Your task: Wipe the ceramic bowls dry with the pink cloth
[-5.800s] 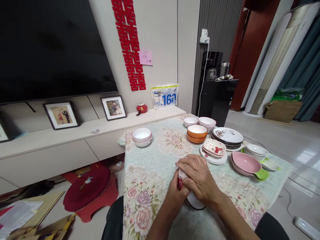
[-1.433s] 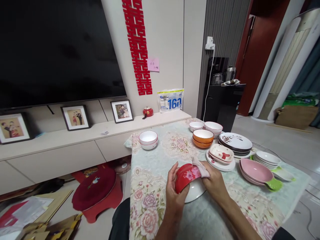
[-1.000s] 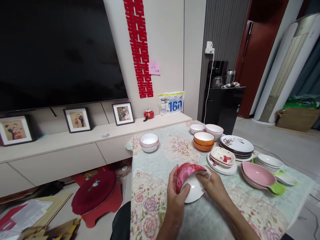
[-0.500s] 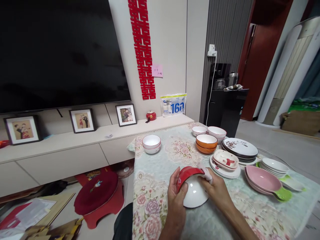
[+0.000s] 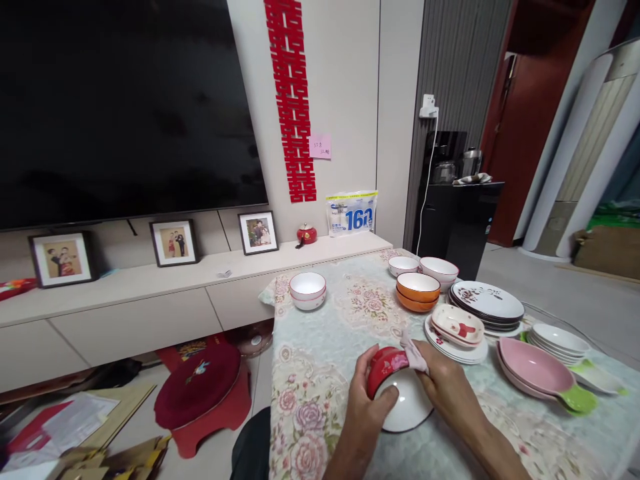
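Note:
A bowl [image 5: 407, 402], red with a flower pattern outside and white inside, is tilted on its side above the near part of the table. My left hand [image 5: 367, 407] grips its left side, thumb over the rim and inside. My right hand [image 5: 445, 383] holds a pale pink cloth [image 5: 416, 355] pressed against the bowl's red outside near the upper right. Most of the right fingertips are hidden behind the cloth and bowl. Beyond the hands stand stacked white bowls with red rims [image 5: 307, 291] and stacked orange bowls [image 5: 418, 293].
A flowered tablecloth [image 5: 340, 347] covers the table. At the right are dark-edged plates [image 5: 487, 300], small bear-patterned dishes [image 5: 457, 325], pink leaf-shaped dishes [image 5: 535, 367] and white saucers [image 5: 560, 340]. A red stool [image 5: 205, 393] stands left of the table, beside a low cabinet [image 5: 130, 300].
The bowl has turned in my hands, showing more of its flowered outside. The cloth has shifted along the outer wall. The whole view has moved slightly.

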`<state>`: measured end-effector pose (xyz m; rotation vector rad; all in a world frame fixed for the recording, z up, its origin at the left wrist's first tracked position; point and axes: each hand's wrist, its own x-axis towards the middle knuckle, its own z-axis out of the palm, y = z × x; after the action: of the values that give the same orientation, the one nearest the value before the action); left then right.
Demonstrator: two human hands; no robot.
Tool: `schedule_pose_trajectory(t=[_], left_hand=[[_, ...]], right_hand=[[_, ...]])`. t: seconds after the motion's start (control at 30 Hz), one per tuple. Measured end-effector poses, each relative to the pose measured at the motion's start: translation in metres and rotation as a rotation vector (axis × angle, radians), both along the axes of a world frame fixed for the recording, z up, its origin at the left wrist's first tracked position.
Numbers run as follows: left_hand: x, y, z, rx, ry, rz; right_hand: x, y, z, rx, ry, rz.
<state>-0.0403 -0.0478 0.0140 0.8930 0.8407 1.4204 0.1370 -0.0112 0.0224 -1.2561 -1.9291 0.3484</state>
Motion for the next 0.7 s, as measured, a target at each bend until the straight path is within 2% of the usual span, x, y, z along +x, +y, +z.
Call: schedule_pose_trajectory(t=[0.1, 0.17, 0.27, 0.37, 0.47, 0.53, 0.6, 0.7], left_hand=[[-0.001, 0.0, -0.002, 0.008, -0.023, 0.039], [0.0, 0.002, -0.006, 0.045, -0.106, 0.066], [0.002, 0.005, -0.01, -0.011, -0.271, 0.127], [0.001, 0.008, -0.009, -0.111, -0.42, 0.157], [-0.001, 0.009, -0.007, -0.187, -0.518, 0.194], [-0.001, 0.009, -0.005, -0.199, -0.546, 0.216], [-0.001, 0.008, -0.005, -0.173, -0.558, 0.205], [0.003, 0.007, -0.004, -0.127, -0.558, 0.119]], right_hand=[[-0.007, -0.001, -0.001, 0.091, 0.037, -0.007], [-0.014, -0.001, -0.002, 0.07, 0.121, -0.027], [-0.026, -0.003, -0.003, -0.157, 0.302, -0.014], [-0.035, -0.005, -0.006, -0.376, 0.416, 0.084], [-0.031, -0.004, -0.006, -0.459, 0.378, 0.126], [-0.022, -0.002, -0.002, -0.371, 0.317, 0.069], [-0.012, 0.0, 0.004, -0.208, 0.28, -0.029], [-0.003, -0.002, 0.012, -0.011, 0.253, -0.118]])
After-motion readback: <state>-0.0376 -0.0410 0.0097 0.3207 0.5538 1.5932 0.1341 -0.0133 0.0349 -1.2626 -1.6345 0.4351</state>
